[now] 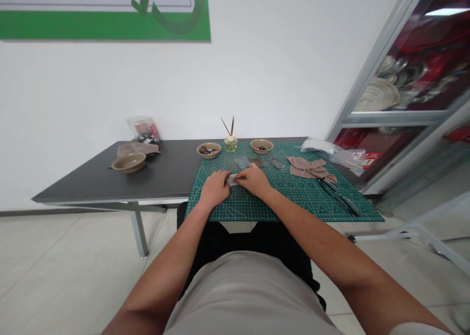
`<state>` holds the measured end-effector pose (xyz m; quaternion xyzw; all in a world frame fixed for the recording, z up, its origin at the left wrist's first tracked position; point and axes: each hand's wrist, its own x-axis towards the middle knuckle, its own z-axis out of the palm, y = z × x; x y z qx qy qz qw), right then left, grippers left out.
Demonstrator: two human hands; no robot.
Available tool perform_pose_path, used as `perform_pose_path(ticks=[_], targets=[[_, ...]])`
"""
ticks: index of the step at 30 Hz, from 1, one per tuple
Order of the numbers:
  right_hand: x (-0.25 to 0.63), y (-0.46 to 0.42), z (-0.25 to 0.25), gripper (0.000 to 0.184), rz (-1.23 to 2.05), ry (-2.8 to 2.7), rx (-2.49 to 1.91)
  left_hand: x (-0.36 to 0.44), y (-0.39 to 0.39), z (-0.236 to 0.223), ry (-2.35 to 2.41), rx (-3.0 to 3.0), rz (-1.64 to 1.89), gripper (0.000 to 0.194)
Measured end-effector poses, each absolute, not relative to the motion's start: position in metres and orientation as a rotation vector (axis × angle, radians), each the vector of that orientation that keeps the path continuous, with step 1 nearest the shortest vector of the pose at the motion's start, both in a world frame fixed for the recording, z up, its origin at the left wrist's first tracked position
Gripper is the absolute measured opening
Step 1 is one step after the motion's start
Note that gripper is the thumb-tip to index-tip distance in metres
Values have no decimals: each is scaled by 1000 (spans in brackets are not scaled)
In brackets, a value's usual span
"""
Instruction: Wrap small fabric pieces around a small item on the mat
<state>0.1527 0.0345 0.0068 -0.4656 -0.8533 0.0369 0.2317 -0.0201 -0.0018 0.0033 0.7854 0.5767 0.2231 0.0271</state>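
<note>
A small pale grey piece (232, 180), flat like sandpaper or cloth, lies between my hands on the green cutting mat (249, 205). My left hand (215, 189) has its fingers curled onto the left edge of this piece and holds it. At its right side, my right hand (256, 179) pinches with thumb and forefinger; the small dark thing at the fingertips is too small to name. Just beyond my hands lie a blue-grey piece (242, 162), a brown piece (257, 163) and a dark grey piece (276, 163).
Two bowls, one (209, 150) with several dark lumps and one (262, 146) with fewer, flank a reed diffuser (231, 143). Right: a brown cloth (310, 168), eyeglasses (340, 198), a plastic bag (345, 156). Left: another bowl (129, 163) on the dark table (169, 171).
</note>
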Motion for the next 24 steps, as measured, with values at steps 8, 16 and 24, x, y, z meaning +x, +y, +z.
perform_pose_path(ticks=[8, 16, 24], targets=[[150, 43, 6, 18, 154, -2313, -1323, -21, -2, 3, 1781, 2431, 695, 39], [154, 43, 8, 18, 109, -2282, -1371, -21, -2, 3, 1786, 2419, 679, 40], [160, 39, 7, 16, 93, -2269, -1382, -19, -3, 4, 1815, 2472, 622, 36]])
